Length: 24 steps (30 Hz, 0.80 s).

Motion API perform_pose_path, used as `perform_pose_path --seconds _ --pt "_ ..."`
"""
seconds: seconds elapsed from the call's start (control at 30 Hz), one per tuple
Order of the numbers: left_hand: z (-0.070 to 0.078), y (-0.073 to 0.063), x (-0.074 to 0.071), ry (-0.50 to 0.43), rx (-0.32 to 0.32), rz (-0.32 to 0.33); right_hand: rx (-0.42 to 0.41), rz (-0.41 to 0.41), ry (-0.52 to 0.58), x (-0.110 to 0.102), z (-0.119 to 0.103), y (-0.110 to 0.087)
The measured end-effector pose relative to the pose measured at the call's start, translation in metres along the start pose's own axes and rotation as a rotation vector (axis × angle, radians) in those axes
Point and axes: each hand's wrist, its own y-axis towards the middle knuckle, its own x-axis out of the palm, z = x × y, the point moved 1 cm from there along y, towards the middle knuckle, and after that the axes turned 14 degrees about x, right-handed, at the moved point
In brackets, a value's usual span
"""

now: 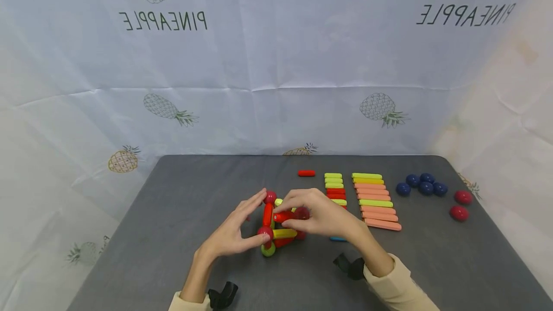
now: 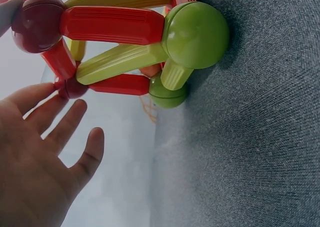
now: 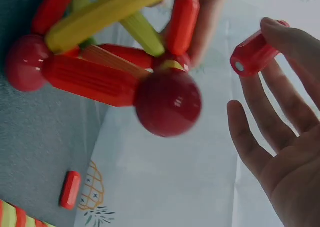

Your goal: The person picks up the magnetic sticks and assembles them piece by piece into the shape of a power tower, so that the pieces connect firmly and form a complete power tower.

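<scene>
A frame of red, yellow and green rods [image 1: 268, 215] joined by dark red and green balls stands on the dark table between both hands. My left hand [image 1: 229, 234] holds it at one side, thumb on the near red ball [image 1: 265, 232] and fingertips at the far red ball [image 1: 270, 197]. Its other fingers spread loosely in the left wrist view. Between thumb and fingers, my right hand [image 1: 321, 212] pinches a short red rod [image 3: 255, 52] with a pale round spot on its end. That rod is apart from the frame's red corner ball [image 3: 168, 103] in the right wrist view.
A row of orange, yellow and green rods [image 1: 376, 194] lies right of the frame, beside a column of shorter rods [image 1: 334, 181]. One red rod [image 1: 306, 173] lies behind. Several blue balls [image 1: 426, 188] and two red balls [image 1: 459, 213] sit farther right.
</scene>
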Motion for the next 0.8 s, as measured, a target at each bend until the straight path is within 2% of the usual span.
perform_pose_path --seconds 0.17,0.37,0.47,0.63,0.8 --pt "-0.001 -0.001 0.0 -0.006 0.003 0.001 0.043 -0.066 -0.067 0.008 0.001 0.002" --pt "-0.002 -0.001 -0.001 -0.027 0.013 0.005 0.104 -0.101 -0.176 0.012 0.002 0.004" --pt "-0.002 0.0 -0.001 -0.025 0.017 0.001 0.123 -0.108 -0.195 0.013 0.004 0.004" --pt "-0.002 0.0 -0.001 -0.026 0.003 -0.002 0.122 -0.105 -0.193 0.016 0.005 0.004" --pt "-0.001 -0.001 -0.002 -0.024 0.004 0.0 0.077 -0.071 -0.227 0.023 0.004 0.004"
